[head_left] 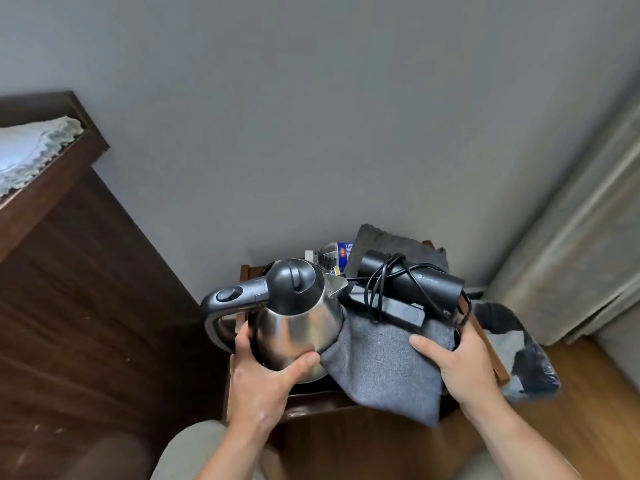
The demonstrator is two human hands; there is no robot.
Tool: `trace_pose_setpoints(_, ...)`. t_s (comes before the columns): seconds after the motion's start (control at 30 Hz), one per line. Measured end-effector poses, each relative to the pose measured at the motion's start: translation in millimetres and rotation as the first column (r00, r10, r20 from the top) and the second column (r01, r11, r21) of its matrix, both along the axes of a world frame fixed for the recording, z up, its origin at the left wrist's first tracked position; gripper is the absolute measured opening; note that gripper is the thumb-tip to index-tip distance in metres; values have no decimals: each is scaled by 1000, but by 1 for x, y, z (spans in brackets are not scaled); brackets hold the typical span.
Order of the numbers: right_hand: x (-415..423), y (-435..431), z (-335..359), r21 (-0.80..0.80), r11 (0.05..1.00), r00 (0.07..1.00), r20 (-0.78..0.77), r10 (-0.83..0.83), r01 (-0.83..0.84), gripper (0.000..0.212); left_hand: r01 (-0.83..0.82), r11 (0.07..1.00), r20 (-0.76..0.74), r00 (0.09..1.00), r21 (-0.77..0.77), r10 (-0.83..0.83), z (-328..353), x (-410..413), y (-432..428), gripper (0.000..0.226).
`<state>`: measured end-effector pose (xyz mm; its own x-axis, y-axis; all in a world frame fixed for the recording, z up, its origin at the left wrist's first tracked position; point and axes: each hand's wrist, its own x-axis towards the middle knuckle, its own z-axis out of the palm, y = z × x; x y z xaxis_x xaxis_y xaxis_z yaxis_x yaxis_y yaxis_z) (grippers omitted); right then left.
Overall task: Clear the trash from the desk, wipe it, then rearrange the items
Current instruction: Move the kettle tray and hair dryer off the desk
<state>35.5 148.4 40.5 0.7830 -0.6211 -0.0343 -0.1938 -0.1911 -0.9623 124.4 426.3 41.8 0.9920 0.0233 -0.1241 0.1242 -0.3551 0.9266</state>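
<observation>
Where both hands reach forward, a grey wall (311,116) fills the view beyond them. Far off to the left of the left hand (263,372) stands a dark wooden cabinet (69,289) with a pale lace cloth (31,147) on its top. Well to the right of the right hand (460,362) hangs a beige curtain (571,254) over a wooden floor (588,393).

Under both hands is the small dark wooden desk (311,401), mostly hidden by what lies on it. A grey fabric pouch (381,362) spreads between the hands and droops over the desk's near edge. The right hand grips the pouch's right side, thumb lying on top and fingers tucked round its edge. Just beyond that hand to the right, a black-and-grey patterned cloth (526,358) hangs off the desk.

The left hand clasps the lower body of a steel kettle (298,317), thumb and fingers curled round it. The kettle's black handle points left and its spout points away, and its side touches the pouch. Whether its base rests on the desk cannot be told.

Beyond the right thumb, a black hair dryer (412,282) lies on the pouch with its black cord (377,289) looped round it. Behind it a dark grey cloth (381,240) leans at the wall. Between the hands and farthest from them, by the wall, a plastic bottle (337,252) with a blue label peeks out behind the kettle's lid.
</observation>
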Motion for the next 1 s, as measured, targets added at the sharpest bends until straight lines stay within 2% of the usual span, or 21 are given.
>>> trace_pose_setpoints(0.17,12,-5,-8,-67,998,999,-43,12,-15,74,-17,1000,-15,1000,1,17,0,5,-4,140)
trace_pose_setpoints(0.37,22,-11,-19,-126,992,995,-94,-10,-2,68,-10,1000,-13,1000,13,10,-3,16,-6,135)
trace_pose_setpoints(0.53,21,-9,-18,-201,980,988,-150,-42,11,80,18,1000,-86,996,15,-16,6,14,-7,137)
trace_pose_setpoints(0.63,10,3,1,-220,976,965,-254,-61,3,68,57,994,-160,986,98,-41,24,10,-4,132)
trace_pose_setpoints(0.77,-6,7,33,-161,985,868,-496,-25,-63,61,109,980,-299,953,164,-56,55,1,3,118)
trace_pose_setpoints(0.9,-28,-11,78,-19,995,697,-715,52,-93,77,237,948,-436,891,211,-126,106,-9,20,80)
trace_pose_setpoints(1.0,-42,-20,135,16,992,612,-786,89,-124,75,288,928,-524,842,235,-128,163,-18,35,76)
